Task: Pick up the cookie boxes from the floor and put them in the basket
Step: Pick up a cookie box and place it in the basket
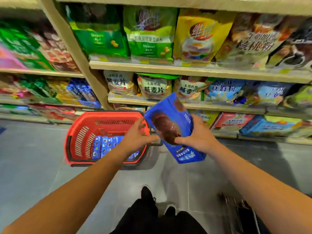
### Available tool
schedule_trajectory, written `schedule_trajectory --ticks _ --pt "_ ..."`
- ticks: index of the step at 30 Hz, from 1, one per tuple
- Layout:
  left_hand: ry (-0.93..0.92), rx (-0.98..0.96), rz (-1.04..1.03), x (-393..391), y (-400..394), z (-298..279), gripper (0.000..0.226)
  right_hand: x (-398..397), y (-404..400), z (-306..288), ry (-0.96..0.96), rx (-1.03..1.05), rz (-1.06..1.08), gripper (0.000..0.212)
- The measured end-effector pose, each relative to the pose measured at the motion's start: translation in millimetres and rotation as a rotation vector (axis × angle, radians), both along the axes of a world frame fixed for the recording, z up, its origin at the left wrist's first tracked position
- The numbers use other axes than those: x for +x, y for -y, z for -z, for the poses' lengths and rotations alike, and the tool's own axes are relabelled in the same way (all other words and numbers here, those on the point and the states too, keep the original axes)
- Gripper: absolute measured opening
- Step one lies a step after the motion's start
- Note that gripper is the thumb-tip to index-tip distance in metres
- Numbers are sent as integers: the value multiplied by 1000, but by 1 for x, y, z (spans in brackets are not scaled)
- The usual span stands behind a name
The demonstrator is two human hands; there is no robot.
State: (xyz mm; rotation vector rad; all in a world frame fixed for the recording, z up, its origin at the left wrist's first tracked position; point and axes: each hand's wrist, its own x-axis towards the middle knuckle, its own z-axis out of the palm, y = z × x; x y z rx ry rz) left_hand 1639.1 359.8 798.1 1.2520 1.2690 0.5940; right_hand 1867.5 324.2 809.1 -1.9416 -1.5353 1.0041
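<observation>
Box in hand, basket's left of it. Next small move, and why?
Probably swing the blue cookie box leftward over the red basket and lower it in. The right hand grips the box in the air, right of the basket rim; the left hand hovers open beside it, and other blue boxes already lie inside.

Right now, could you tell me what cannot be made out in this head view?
- Boxes in the red basket: the count, hidden by the left hand and forearm.
- Blue cookie box in the right hand: small print blurred.
- Dark object at lower right: cut off, blurred.
</observation>
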Motion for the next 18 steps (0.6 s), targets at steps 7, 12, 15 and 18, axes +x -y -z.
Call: schedule_trajectory --ticks 7,12,15,18 --pt "-621 564 273 -49 38 -29 123 -42 37 -19 751 21 -497 112" --pt "-983 685 531 -71 57 -12 124 -86 50 -25 800 104 -601 108" --pt "-980 719 483 -96 54 -12 105 -114 45 -27 797 147 -631 109" --pt "-948 734 441 -128 40 -19 94 -136 28 -26 791 158 -641 114"
